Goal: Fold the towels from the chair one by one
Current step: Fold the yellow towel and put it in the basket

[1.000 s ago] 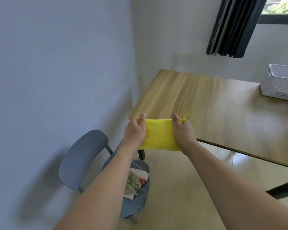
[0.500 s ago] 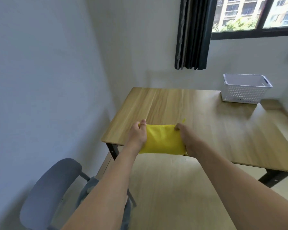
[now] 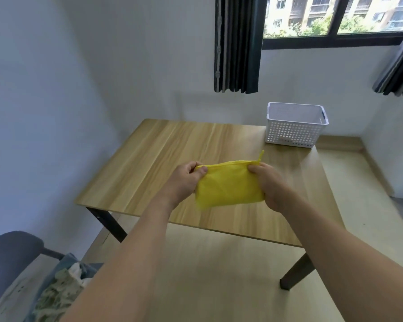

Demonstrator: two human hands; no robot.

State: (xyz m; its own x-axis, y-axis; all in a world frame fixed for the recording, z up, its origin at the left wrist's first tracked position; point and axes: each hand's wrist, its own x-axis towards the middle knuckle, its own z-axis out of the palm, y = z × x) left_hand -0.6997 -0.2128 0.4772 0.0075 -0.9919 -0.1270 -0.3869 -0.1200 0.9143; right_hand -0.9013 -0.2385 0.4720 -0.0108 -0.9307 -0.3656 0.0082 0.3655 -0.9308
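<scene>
Table point(image 3: 163, 159) now under yellow towel point(image 3: 228, 184)

Chair point(image 3: 12, 254) cut off at the bottom-left corner, towels point(image 3: 56, 296) on it half hidden behind the left forearm. Blurry too, maybe two or three there. Basket point(image 3: 293, 131) contents unreadable.

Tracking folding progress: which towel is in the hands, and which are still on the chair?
The yellow towel, held over the table by the left hand and right hand. The pale towels still lie heaped on the chair.
</scene>
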